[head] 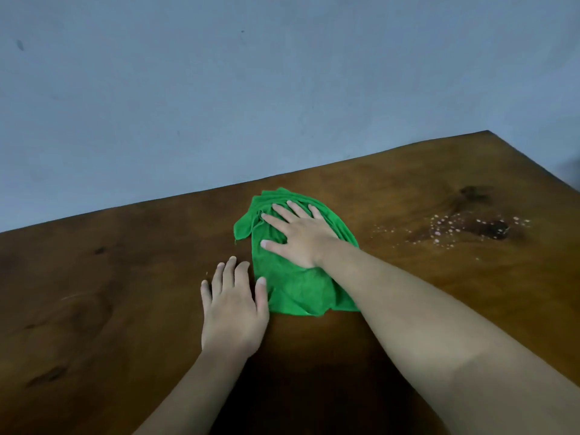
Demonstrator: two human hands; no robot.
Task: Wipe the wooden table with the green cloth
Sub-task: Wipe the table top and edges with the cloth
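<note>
A crumpled green cloth [298, 287] lies on the wooden table [125, 293] near its far edge. My right hand [298, 235] is pressed flat on top of the cloth, fingers spread. Beside the cloth's left edge my left hand [233, 306] rests flat on the bare wood, and its thumb touches the cloth. A patch of small white droplets or crumbs [461, 230] speckles the wood to the right of the cloth.
A plain blue-grey wall [251, 89] stands right behind the table's far edge. The table's far right corner [488, 131] is in view. Dark knots mark the wood at the left and right.
</note>
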